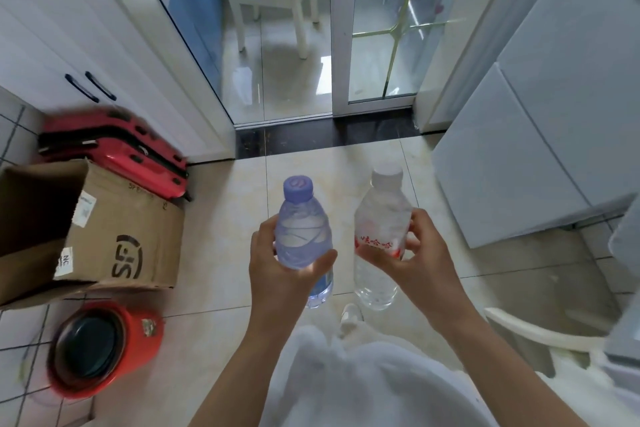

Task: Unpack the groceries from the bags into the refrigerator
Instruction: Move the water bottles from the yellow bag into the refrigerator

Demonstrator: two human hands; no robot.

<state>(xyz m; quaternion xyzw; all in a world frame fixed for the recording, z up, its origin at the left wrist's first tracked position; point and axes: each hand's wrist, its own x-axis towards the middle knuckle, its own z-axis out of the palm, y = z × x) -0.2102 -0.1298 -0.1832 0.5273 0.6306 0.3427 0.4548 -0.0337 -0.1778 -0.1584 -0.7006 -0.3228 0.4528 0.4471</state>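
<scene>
The left hand is gripping a blue-capped water bottle and the right hand a white-capped, red-labelled one, both upright above the floor, near the closed refrigerator.

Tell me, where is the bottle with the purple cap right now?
In the head view, the purple-capped bottle is centre frame, upright in the left hand, just left of the white-capped bottle held by the right hand.

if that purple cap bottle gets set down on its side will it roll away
Probably: the purple-capped bottle has a round body and the tiled floor looks smooth and glossy. It seems full, so likely heavy for its size. Thin plastic may dent under the left hand.
</scene>
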